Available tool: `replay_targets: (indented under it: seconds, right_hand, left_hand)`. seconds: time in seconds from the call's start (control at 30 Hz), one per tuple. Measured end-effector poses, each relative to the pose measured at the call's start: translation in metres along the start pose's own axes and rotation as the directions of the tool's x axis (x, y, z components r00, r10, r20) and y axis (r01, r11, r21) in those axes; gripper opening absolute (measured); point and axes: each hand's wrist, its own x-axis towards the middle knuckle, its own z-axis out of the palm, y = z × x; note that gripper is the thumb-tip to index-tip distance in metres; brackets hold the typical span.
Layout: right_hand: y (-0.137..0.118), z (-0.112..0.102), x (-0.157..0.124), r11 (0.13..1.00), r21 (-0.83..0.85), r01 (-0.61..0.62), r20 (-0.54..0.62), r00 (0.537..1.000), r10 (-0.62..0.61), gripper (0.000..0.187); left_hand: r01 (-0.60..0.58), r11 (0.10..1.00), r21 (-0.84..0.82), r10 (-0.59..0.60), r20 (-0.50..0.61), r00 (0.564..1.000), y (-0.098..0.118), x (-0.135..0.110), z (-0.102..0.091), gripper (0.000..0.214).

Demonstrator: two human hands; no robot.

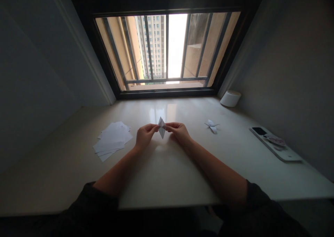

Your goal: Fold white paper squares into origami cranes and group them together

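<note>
Head view shows the left hand [144,135] and right hand [179,132] pinching a folded paper diamond [161,127] just above the desk [167,174] — light, thin, easily creased — best held at its side corners.

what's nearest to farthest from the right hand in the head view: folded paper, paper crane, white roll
1. folded paper, pinched in the right hand
2. paper crane, lying to its right
3. white roll, back right by the window
</note>
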Motion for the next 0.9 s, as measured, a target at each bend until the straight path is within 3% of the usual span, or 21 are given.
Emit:
replay_targets:
  seconds: [0.4,0.77,0.9]
  right_hand:
    - [0.003,0.004,-0.001,0.997,0.065,0.049,-0.118,0.992,-0.041,0.034]
    - [-0.007,0.011,-0.008,0.995,0.092,0.038,-0.086,0.996,-0.030,0.027]
    - [-0.004,0.009,-0.007,0.994,-0.041,0.098,-0.063,0.993,-0.101,0.023]
  left_hand:
    - [0.194,0.968,-0.160,-0.176,0.120,0.977,0.002,-0.004,0.006,0.036]
    - [0.155,0.980,-0.124,-0.130,0.188,0.974,0.001,-0.004,0.006,0.038]
    - [0.199,0.968,-0.152,-0.168,0.195,0.966,0.001,-0.004,0.007,0.039]
